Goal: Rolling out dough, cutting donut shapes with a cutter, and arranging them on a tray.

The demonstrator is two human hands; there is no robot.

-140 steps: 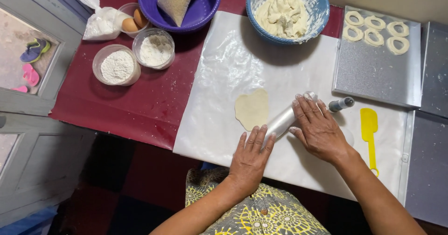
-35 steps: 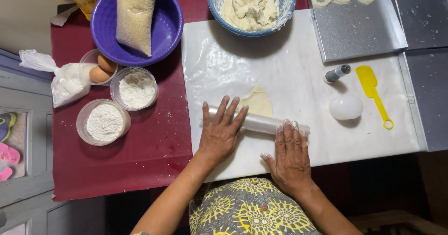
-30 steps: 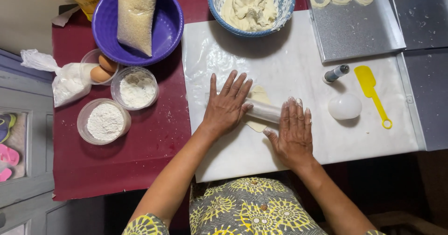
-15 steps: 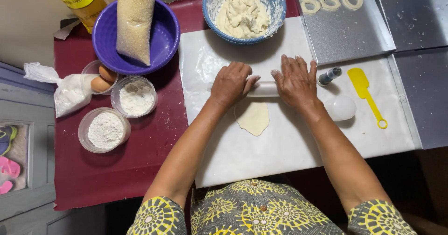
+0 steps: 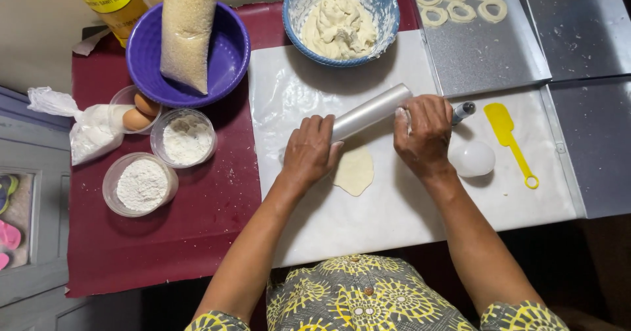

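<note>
a metal rolling pin (image 5: 370,112) is being pressed flat-palmed at both ends, left hand (image 5: 309,152) and right hand (image 5: 426,136) spread rather than gripping, so it can turn freely. it is lying just beyond the flattened dough piece (image 5: 355,170) on the white sheet (image 5: 394,219), with the blue dough bowl (image 5: 388,15) being kept near.

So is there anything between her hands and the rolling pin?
No. Both hands rest straight on the rolling pin: the left hand at its lower end, the right hand at its upper end. The dough lies beside it.
</note>
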